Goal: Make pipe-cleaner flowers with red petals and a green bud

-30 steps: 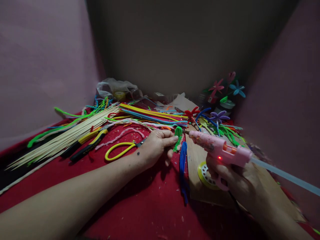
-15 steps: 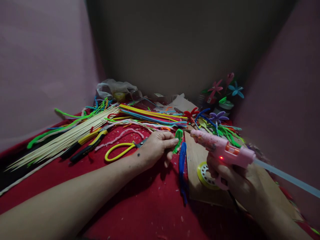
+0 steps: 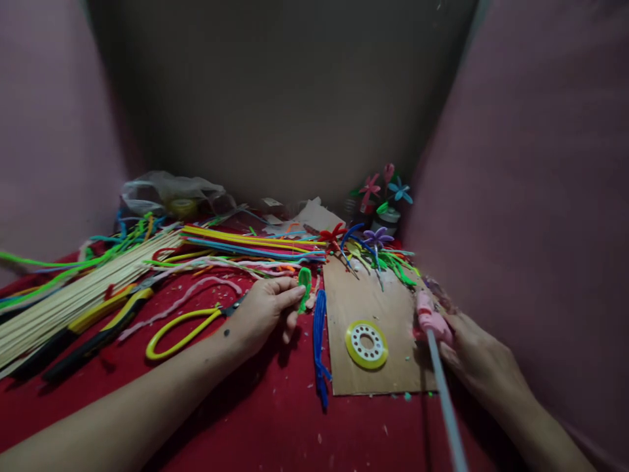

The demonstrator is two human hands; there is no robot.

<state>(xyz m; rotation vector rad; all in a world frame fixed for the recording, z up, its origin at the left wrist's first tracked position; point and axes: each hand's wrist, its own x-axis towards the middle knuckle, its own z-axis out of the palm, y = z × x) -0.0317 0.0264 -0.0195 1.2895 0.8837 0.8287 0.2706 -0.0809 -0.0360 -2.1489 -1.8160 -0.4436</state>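
Between the thumb and fingers of my left hand (image 3: 268, 308) is a green pipe-cleaner leaf (image 3: 304, 288), held upright above the red cloth. My right hand (image 3: 479, 351) is at the right edge of the wooden board (image 3: 393, 301), closed around a pink hot glue gun (image 3: 428, 314). A long translucent glue stick (image 3: 446, 400) sticks out of its back end toward me. On the board lies a yellow-rimmed tape roll (image 3: 366, 344). A bundle of blue pipe cleaners (image 3: 320, 354) rests along the board's left edge. Whether the gun touches the board is hard to see.
Yellow-handled scissors (image 3: 184, 331) and black-and-yellow pliers (image 3: 105, 328) lie to the left, beside many wooden sticks (image 3: 88, 292). Coloured pipe cleaners (image 3: 255, 241) spread across the back. Finished flowers (image 3: 377, 237) and a jar (image 3: 386, 219) stand at the back right, near the wall.
My right hand has carried the glue gun rightward and down to the board's right side, uncovering the tape roll. The view has turned right. My left hand still pinches the green leaf.
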